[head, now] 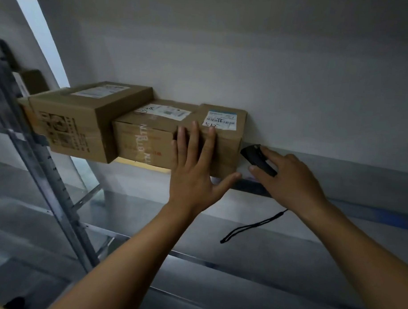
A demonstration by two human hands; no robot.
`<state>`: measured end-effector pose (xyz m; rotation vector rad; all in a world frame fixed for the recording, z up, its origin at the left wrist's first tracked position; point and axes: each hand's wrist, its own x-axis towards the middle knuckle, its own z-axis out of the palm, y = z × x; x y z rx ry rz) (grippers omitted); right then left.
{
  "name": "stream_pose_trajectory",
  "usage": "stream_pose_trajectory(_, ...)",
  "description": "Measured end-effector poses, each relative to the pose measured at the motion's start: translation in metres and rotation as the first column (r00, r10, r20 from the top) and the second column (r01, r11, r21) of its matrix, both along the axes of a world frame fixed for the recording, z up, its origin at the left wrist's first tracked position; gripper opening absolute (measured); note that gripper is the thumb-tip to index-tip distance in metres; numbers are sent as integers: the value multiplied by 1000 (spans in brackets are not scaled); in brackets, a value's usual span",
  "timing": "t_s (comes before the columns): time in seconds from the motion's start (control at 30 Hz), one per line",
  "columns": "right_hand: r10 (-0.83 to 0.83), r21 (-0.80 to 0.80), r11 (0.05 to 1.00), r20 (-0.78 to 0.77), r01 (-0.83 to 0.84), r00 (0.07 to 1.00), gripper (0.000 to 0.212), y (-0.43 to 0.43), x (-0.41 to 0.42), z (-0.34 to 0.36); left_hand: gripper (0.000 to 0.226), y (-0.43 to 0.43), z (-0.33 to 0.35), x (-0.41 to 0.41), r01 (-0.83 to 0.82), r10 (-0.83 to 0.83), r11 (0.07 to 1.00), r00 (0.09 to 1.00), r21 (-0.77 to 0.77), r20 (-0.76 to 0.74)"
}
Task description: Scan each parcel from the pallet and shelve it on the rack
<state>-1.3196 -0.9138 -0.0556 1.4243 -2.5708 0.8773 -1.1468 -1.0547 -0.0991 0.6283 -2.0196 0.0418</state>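
Brown cardboard parcel with a white barcode label [226,139] sits at the right end of a row on the grey metal rack shelf [336,168], just beside a longer brown carton [143,138] and a taller brown box [67,126].

Seen from the head camera, the left hand [193,174] lies flat on the parcel's front, fingers straight and spread, probably pushing it back into line. The right hand [290,180] is curled round a small black handheld scanner [258,159], kept off the boxes, with its black wrist strap [249,227] dangling.

The parcel's label shows a barcode under a blue strip, with handwriting too blurred to read. The longer carton bears sideways white letters, roughly "NTBTN", and illegible red print.
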Motion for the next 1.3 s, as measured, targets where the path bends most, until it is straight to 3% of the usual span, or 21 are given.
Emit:
stream_pose_trajectory(0.13,7,-9,1000,17,-7,1000,66,20,3,7,112,8,2,-5,-45,44,997,999,70,20)
stream_pose_trajectory(0.23,-30,-65,997,1,30,1000,67,76,8,3,110,33,4,-9,10,-6,990,1000,141,-30)
stream_pose_trajectory(0.37,-172,-81,982,-1,171,985,67,193,7,-16,95,107,-12,-35,259,-251,953,966,157,-68)
stream_pose_trajectory(0.47,-360,-33,932,26,360,933,72,302,3,-34,85,195,-39,-67,463,-474,858,880,223,-6)
stream_pose_trajectory(0.6,-563,68,826,84,559,822,75,459,13,-53,80,336,-70,-109,668,-739,657,661,350,127)
stream_pose_trajectory(0.77,-786,104,618,118,779,607,70,638,65,-73,89,516,-102,-146,827,-940,338,270,449,210)
stream_pose_trajectory(0.9,-899,93,428,145,899,413,71,747,108,-85,104,638,-114,-168,838,-990,89,17,539,138)
stream_pose_trajectory(1.0,-941,100,300,192,949,277,72,806,131,-98,95,710,-121,-187,758,-982,-64,-163,649,93)
stream_pose_trajectory(1.1,-961,127,192,225,973,161,76,853,143,-115,100,769,-130,-208,696,-954,-152,-288,702,79)
stream_pose_trajectory(1.2,-962,135,97,266,986,58,79,896,135,-126,102,822,-134,-238,619,-924,-280,-380,734,-32)
stream_pose_trajectory(1.3,-955,97,11,295,995,-18,71,932,110,-129,110,871,-137,-275,534,-897,-380,-412,755,-159)
